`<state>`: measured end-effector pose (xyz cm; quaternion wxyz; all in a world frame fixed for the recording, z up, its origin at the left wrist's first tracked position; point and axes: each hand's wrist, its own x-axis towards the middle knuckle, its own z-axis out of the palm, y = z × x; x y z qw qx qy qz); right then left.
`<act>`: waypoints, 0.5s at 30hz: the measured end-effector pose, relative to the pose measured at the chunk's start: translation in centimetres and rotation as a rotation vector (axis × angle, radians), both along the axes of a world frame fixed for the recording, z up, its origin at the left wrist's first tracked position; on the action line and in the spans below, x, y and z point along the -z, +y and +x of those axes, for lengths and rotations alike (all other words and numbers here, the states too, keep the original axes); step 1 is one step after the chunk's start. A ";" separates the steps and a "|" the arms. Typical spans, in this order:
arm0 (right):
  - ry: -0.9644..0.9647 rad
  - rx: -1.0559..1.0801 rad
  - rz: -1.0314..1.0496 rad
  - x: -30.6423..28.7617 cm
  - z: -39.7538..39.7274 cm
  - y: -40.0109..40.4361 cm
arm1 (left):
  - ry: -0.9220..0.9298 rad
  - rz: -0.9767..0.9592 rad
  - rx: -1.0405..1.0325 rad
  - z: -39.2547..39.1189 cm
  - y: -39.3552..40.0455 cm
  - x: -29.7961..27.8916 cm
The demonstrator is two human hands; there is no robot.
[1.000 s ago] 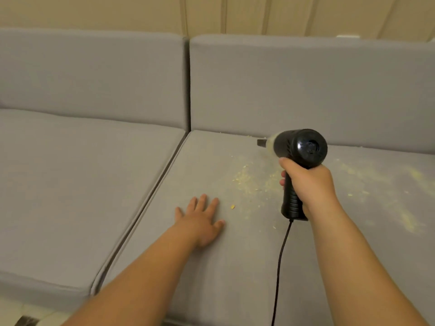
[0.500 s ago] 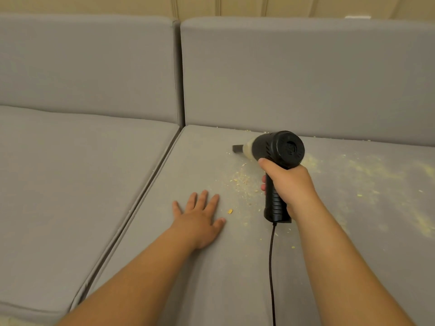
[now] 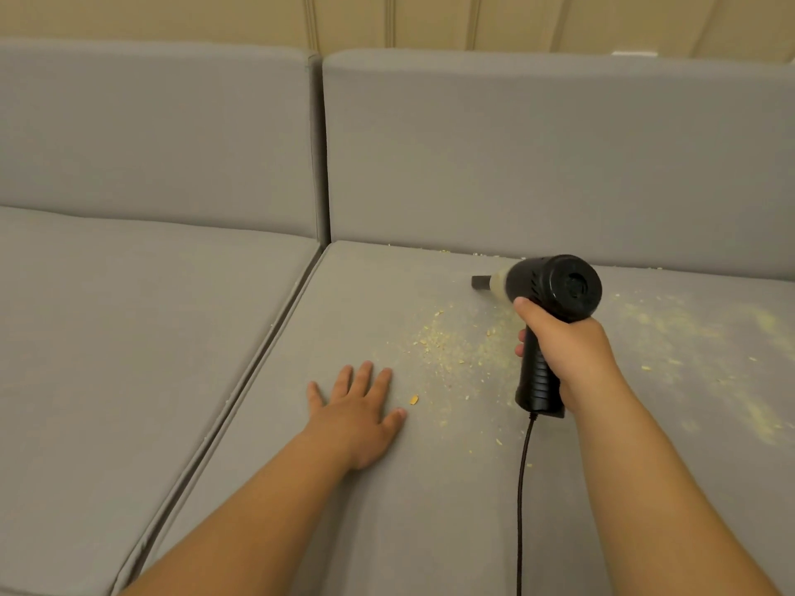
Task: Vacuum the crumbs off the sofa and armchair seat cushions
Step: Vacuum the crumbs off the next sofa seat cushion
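Handheld vacuum, pistol grip wrapped by right hand, nozzle aimed at back-edge crumbs; left hand flat, fingers spread, apparently steadying the seat cushion.

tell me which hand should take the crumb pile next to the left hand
Right. The right hand grips the vacuum, whose nozzle points toward the crumbs. The left hand lies flat on the cushion, holding nothing.
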<state>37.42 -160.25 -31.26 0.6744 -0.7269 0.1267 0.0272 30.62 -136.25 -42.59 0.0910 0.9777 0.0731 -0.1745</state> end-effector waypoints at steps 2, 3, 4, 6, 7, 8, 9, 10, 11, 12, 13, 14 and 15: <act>0.031 -0.006 0.058 0.1 0.5 0.2 | 0.001 -0.002 0.002 0.0 0.0 -0.1; 0.040 -0.016 0.082 0.2 0.8 0.4 | 0.000 -0.002 0.002 0.0 0.0 -0.1; 0.047 -0.030 0.099 0.3 1.0 0.7 | 0.001 -0.002 0.002 0.0 0.0 -0.1; 0.052 -0.062 0.107 0.5 1.2 1.4 | 0.004 -0.003 0.001 0.1 0.0 -0.2; 0.051 -0.078 0.108 0.6 1.3 1.8 | 0.004 -0.004 0.000 0.1 0.0 -0.2; 0.051 -0.091 0.108 0.7 1.4 2.2 | 0.004 -0.006 -0.001 0.1 -0.1 -0.2; 0.052 -0.099 0.110 0.7 1.5 2.6 | 0.003 -0.007 -0.003 0.0 -0.1 -0.2; 0.053 -0.108 0.114 0.8 1.7 3.1 | 0.001 -0.008 -0.006 0.0 -0.1 -0.1; 0.054 -0.119 0.116 0.8 2.0 3.6 | 0.000 -0.008 -0.008 0.0 -0.1 -0.1; 0.055 -0.129 0.116 0.8 2.2 4.1 | 0.003 -0.011 -0.008 0.0 -0.1 -0.1; 0.057 -0.139 0.118 0.9 2.6 4.5 | 0.004 -0.015 -0.008 0.0 0.0 -0.1; 0.057 -0.149 0.123 0.9 2.9 5.0 | 0.004 -0.020 -0.011 0.1 0.0 -0.2; 0.057 -0.156 0.128 0.9 3.2 5.3 | 0.003 -0.025 -0.014 0.1 0.1 -0.2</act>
